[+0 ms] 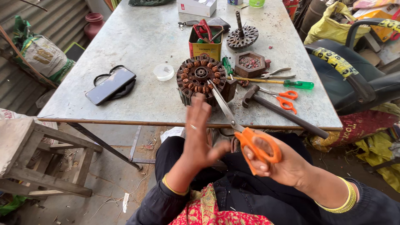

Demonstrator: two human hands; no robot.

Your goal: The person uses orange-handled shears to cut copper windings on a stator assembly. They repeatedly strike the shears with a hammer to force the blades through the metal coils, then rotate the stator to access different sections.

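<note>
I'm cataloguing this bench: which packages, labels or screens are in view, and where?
Yellow square tin with printed label: table centre, holding red-handled tools.
White cardboard box: far table edge.
Black smartphone, dark screen: table left, flat.
Printed woven sack: floor, far left.
Yellow printed tape: on chair armrest, right.

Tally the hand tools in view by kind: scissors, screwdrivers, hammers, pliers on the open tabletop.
Scissors: 2, large orange pair held in the right hand, small orange pair on the table
Screwdrivers: 2, both green-handled
Hammers: 1
Pliers: 1
Total: 6
</note>
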